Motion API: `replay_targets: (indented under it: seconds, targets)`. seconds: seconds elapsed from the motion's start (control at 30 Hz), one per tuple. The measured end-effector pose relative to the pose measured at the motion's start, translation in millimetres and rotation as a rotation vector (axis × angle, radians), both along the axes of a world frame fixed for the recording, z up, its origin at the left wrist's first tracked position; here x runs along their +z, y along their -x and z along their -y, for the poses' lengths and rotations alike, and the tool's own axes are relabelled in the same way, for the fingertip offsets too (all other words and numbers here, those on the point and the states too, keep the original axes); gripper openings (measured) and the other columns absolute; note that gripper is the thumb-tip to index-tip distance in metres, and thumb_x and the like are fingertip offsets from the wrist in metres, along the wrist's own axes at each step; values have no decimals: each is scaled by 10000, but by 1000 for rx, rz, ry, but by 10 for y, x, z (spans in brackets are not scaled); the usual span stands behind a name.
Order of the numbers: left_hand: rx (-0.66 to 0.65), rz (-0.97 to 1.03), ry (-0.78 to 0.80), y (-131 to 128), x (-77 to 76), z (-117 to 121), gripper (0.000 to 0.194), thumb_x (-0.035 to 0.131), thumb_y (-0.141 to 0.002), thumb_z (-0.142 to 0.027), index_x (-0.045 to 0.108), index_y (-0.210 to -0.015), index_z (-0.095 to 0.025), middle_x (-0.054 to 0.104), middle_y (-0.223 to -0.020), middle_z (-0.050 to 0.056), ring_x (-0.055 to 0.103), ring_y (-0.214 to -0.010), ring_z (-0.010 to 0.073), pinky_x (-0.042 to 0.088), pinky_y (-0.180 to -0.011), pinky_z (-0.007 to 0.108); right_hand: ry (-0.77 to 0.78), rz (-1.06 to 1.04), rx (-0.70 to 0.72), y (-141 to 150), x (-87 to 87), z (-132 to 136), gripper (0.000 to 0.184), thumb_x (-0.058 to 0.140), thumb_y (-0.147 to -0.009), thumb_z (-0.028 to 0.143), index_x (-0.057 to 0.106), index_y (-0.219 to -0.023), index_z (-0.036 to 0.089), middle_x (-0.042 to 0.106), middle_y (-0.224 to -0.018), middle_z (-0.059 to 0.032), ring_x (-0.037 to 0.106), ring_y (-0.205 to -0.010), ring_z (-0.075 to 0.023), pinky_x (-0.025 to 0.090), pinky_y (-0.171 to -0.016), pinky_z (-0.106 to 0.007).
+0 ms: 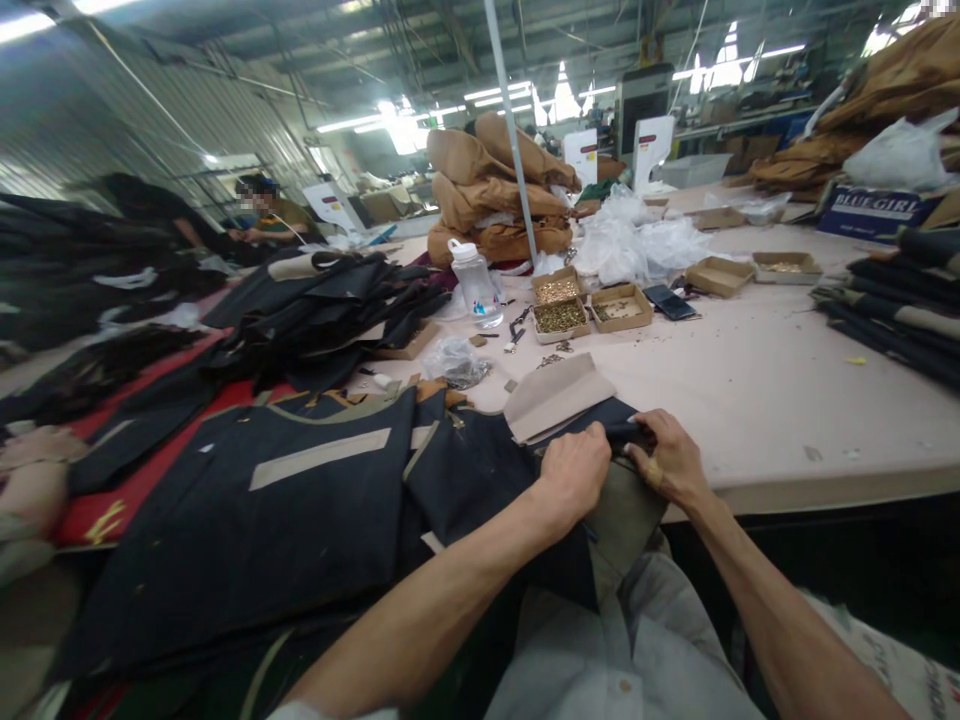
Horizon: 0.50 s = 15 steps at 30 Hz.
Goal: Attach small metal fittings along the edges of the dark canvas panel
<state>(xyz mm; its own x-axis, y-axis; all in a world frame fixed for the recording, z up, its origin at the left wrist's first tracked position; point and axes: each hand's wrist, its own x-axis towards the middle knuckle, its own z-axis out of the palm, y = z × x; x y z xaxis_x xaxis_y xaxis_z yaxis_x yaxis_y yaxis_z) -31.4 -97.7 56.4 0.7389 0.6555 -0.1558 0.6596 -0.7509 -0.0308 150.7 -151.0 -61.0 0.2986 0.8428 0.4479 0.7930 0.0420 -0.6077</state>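
Note:
A dark navy fabric garment piece (480,465) lies at the front edge of the table, and both my hands grip its right end. My left hand (576,468) is closed on the cloth, knuckles up. Beside it, my right hand (670,455) pinches a rolled or folded edge between thumb and fingers. An olive-grey underside (626,510) of cloth hangs below my hands toward my lap. Just behind them a beige fabric panel (561,395) rests on the dark cloth. To the left, a larger dark piece with a beige strip (321,460) is spread over the table edge.
Small cardboard boxes of metal fittings (561,318), a phone (671,303) and a water bottle (476,285) stand beyond my hands. Dark garments are piled left (330,300) and right (900,310). Another person's hand (37,470) is at far left. A pole (511,130) rises mid-table.

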Motion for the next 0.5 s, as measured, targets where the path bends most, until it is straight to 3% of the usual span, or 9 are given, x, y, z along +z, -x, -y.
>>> replay_targets:
  seconds: [0.13, 0.3, 0.5]
  targets:
    - [96, -2, -54, -62, 32, -51, 423, 592, -874, -85, 529, -1291, -58, 711, -970, 201, 726, -927, 313, 584, -811, 382, -7, -43, -6, -12, -63, -21, 367, 669, -772, 256, 583, -1128, 235, 615, -1077, -74, 609, -942, -271, 547, -785, -386]
    - [144, -26, 3, -113, 127, -138, 200, 604, -910, -157, 696, -1080, -107, 712, -997, 198, 711, -1006, 294, 570, -882, 371, -121, -114, -36, 18, -32, 24, 409, 682, -778, 282, 545, -1158, 215, 570, -1089, -90, 600, -836, -233, 544, -715, -359]
    - [279, 74, -4, -120, 229, -161, 320, 626, -859, -178, 694, -1163, -105, 703, -1047, 214, 694, -1049, 322, 559, -918, 393, -131, -51, 76, 90, -5, 174, 86, 612, -884, 319, 574, -865, 245, 579, -843, -45, 561, -727, -199, 489, -685, -317]
